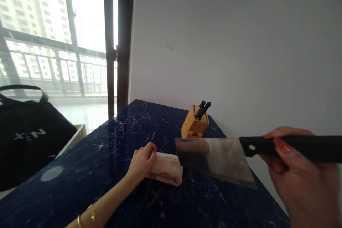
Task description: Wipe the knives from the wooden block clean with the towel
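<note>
My right hand (299,171) is closed around the black handle of a cleaver (213,156), held up at the right. Its broad metal blade points left, with the flat side facing me, and mirrors my other hand and the cloth. On the dark table, my left hand (143,162) grips one end of a folded white cloth (167,169) that has a red mark on it. The blade's left end is in front of the cloth's right side in view; I cannot tell whether they touch.
Behind the blade stands a wooden knife block (194,121) with black-handled tools in it. The blue marbled table (112,149) reaches to a white wall (227,42). A black bag (29,142) is at the left, by the window.
</note>
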Motion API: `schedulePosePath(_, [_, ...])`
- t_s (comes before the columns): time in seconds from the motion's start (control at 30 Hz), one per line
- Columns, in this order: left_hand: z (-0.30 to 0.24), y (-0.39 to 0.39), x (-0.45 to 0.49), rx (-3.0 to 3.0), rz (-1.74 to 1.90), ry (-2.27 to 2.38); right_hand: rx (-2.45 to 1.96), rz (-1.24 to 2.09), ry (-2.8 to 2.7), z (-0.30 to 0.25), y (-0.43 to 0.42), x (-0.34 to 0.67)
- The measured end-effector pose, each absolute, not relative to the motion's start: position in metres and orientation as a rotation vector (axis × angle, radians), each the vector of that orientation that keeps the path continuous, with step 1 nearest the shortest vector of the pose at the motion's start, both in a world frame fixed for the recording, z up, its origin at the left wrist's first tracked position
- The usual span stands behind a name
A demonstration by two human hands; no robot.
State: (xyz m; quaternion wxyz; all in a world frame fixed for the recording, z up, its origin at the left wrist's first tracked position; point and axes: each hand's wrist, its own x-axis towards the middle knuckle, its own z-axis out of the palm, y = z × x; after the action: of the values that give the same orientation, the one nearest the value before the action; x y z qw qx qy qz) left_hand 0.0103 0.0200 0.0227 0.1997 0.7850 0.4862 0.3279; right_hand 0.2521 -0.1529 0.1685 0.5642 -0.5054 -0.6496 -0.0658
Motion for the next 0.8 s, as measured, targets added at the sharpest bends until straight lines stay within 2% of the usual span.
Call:
schedulePosePath(0.13, [0.027, 0.019, 0.009, 2.133, 1.060, 1.351, -1.146, 0.016, -1.545, 0.145, -0.128, 0.235])
schedulePosePath(0.3, [0.028, 0.014, 0.014, 1.816, 1.045, 1.008, -1.091, 0.208, -1.699, 0.103, -0.101, 0.210])
schedulePosePath(0.43, [0.033, 0.005, 0.021, 1.641, 0.955, 0.938, -1.049, 0.149, -1.960, 0.072, -0.091, 0.203])
schedulePosePath(0.53, [0.043, -0.005, 0.021, 1.813, 0.985, 0.878, -1.055, 0.053, -2.060, 0.058, -0.088, 0.199])
schedulePosePath(0.63, [0.053, -0.016, 0.020, 1.922, 0.881, 0.795, -1.028, -0.051, -2.155, 0.051, -0.087, 0.193])
schedulePosePath(0.8, [0.062, -0.031, 0.023, 1.720, 0.769, 0.672, -0.989, -0.188, -2.244, 0.049, -0.090, 0.187])
